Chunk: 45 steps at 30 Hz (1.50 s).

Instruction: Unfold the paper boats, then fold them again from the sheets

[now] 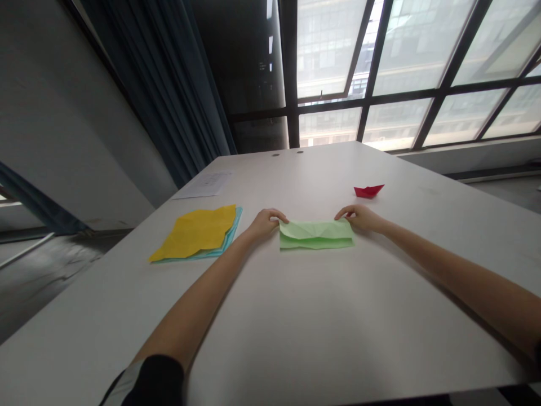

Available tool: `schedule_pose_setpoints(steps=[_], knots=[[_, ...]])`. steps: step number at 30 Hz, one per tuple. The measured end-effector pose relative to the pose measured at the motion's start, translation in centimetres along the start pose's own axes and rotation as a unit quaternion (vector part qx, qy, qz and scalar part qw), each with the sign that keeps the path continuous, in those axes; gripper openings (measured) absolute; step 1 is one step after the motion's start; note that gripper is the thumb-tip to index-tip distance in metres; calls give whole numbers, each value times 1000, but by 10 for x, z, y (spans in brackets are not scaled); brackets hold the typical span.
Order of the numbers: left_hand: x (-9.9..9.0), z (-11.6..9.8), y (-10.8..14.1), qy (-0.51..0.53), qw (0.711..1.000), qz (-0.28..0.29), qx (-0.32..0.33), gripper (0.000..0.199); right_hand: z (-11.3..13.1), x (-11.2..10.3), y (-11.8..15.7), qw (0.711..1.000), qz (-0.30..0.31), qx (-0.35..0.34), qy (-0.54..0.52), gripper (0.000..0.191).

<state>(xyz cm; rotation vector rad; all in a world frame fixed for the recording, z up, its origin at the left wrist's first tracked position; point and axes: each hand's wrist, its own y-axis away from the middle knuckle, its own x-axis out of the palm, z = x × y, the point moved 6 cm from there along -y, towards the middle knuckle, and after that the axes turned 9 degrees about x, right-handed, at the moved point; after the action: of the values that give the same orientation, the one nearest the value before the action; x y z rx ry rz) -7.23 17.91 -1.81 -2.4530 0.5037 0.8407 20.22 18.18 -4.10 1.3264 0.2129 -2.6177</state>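
Now | green paper (pixel 316 235) flat between hands | left hand (pixel 264 223), right hand (pixel 360 217) grip pinching top corners

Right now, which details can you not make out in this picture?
Head view only:
- Fingertips of left hand and right hand: curled onto the green paper, so the grip is unclear.
- White sheet: print too small.
- Sheets under the yellow paper: covered, count unknown.
- Red boat: too small for folds.

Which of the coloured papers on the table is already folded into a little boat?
The red paper boat, alone just beyond the right hand. The green sheet is only partly folded; the yellow sheets lie flat.
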Motion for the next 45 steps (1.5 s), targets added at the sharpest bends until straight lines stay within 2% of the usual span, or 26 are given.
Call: schedule_pose_setpoints(steps=[4, 7, 10, 16, 20, 24, 28, 31, 38, 42, 45], knots=[[6, -5, 2, -91, 993, 65, 25, 41, 14, -3, 5, 997, 3, -34, 70, 41], [8, -12, 1, -177, 981, 76, 35, 41, 28, -4, 10, 992, -12, -47, 120, 39], [14, -26, 0, -260, 961, 81, 44, 34, 45, 1, 16, 982, -20, -68, 174, 34], [42, -59, 4, -381, 913, 118, 86, 33, 75, 24, 33, 965, 3, -129, 228, 29], [61, -65, 11, -388, 903, 140, 124, 35, 80, 33, 40, 959, 2, -137, 246, 32], [72, -56, 15, -361, 914, 145, 117, 41, 77, 39, 41, 963, 0, -139, 233, 41], [78, -41, 16, -333, 925, 172, 59, 53, 74, 51, 43, 967, 36, -157, 196, 56], [79, -35, 17, -319, 925, 207, 17, 60, 69, 57, 45, 969, 69, -145, 187, 64], [59, -21, 25, -301, 911, 275, -65, 84, 60, 55, 48, 966, 133, -116, 188, 69], [44, -5, 29, -311, 902, 284, -91, 88, 54, 52, 48, 965, 142, -116, 186, 70], [39, 3, 29, -318, 900, 284, -94, 88, 53, 42, 48, 964, 125, -139, 188, 78]])
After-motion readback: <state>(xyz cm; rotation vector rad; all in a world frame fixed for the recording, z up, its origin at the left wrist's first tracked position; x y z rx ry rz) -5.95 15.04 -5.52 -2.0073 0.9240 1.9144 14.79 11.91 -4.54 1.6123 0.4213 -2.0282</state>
